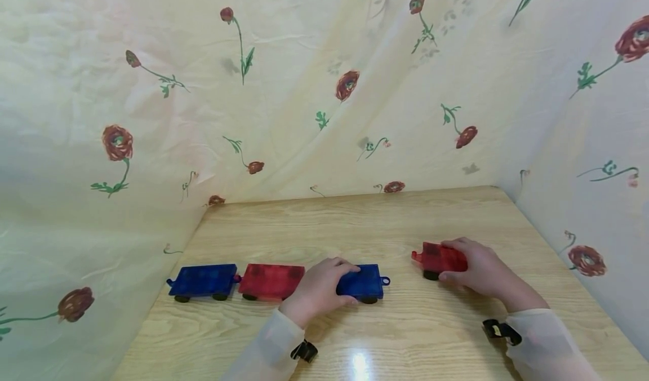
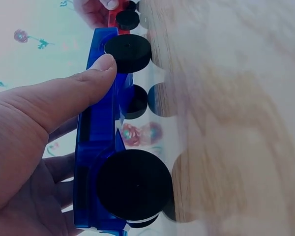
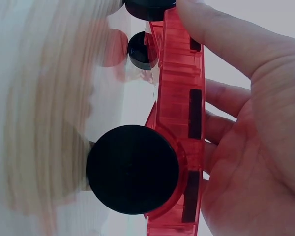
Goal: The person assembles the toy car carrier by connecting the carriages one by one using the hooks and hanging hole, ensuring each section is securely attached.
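Note:
My left hand (image 1: 320, 289) grips a blue toy wagon (image 1: 367, 282) by its sides; in the left wrist view the thumb lies along the near side by a black wheel (image 2: 129, 53). A ring stands out from this wagon's right end. To its right, across a gap, my right hand (image 1: 484, 269) holds a red toy wagon (image 1: 436, 258) with a hook pointing left. Dark strips (image 3: 195, 114) mark that wagon's side in the right wrist view. Left of my left hand stands another red wagon (image 1: 271, 281), joined to a second blue wagon (image 1: 205, 280). My left hand hides the link between the middle wagons.
The wagons stand on a light wood-grain tabletop (image 1: 405, 336). Pale cloth (image 1: 294, 88) with printed red flowers hangs behind the table and along both sides. A black band (image 1: 502, 332) and a black clip (image 1: 304, 351) sit at the wrists.

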A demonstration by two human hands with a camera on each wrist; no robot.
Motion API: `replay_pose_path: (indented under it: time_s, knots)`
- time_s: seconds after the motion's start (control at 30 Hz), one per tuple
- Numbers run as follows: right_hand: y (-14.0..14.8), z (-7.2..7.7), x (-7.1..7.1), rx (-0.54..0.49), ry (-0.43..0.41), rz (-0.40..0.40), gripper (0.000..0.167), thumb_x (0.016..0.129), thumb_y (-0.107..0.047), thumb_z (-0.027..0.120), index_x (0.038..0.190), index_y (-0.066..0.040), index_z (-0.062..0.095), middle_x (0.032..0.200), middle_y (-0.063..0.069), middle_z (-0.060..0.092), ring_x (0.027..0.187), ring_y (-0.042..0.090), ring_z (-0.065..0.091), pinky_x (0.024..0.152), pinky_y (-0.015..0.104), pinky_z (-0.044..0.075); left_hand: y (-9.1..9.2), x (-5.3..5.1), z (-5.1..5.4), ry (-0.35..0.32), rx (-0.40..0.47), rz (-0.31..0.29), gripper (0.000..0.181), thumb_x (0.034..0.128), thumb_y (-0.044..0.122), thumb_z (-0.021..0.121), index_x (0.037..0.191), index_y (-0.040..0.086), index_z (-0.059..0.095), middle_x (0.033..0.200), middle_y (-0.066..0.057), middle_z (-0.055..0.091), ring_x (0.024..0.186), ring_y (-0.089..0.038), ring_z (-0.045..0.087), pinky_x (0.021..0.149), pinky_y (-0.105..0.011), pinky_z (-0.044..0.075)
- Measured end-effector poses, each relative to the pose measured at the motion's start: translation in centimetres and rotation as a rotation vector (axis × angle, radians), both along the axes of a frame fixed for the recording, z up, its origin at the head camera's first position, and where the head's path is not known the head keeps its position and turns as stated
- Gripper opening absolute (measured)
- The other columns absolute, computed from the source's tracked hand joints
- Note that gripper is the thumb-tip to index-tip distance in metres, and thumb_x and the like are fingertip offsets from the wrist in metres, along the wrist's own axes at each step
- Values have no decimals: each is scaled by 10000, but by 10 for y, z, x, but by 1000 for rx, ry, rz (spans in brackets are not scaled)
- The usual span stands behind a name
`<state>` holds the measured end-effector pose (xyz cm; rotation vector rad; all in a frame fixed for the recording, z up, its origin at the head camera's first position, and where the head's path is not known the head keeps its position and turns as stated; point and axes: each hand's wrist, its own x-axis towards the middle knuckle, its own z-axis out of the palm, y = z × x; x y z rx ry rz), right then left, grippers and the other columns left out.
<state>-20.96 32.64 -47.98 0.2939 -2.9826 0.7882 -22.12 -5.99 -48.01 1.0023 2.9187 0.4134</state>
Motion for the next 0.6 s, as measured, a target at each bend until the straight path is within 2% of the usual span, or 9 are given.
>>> replay_pose_path:
  time_s: [0.3, 0.6]
  knots:
    - [-9, -1, 1, -2, 14, 20, 839, 786, -443, 928, 1443, -42, 596, 1332, 206, 627, 1143, 414, 594, 923, 611, 515, -5, 2, -2, 25, 20, 2, 681, 844, 560, 842, 1453, 347, 624, 1399, 90, 615, 1309, -170, 572, 1067, -405, 508]
    - [-20, -2, 1, -17, 16, 64, 821, 785, -450, 929, 1435, -61, 612, 1295, 126, 657, 1102, 326, 619, 903, 562, 537, -8, 2, -2, 16, 46, 11, 677, 828, 549, 863, 1433, 342, 643, 1371, 93, 631, 1280, -163, 591, 1068, -404, 507]
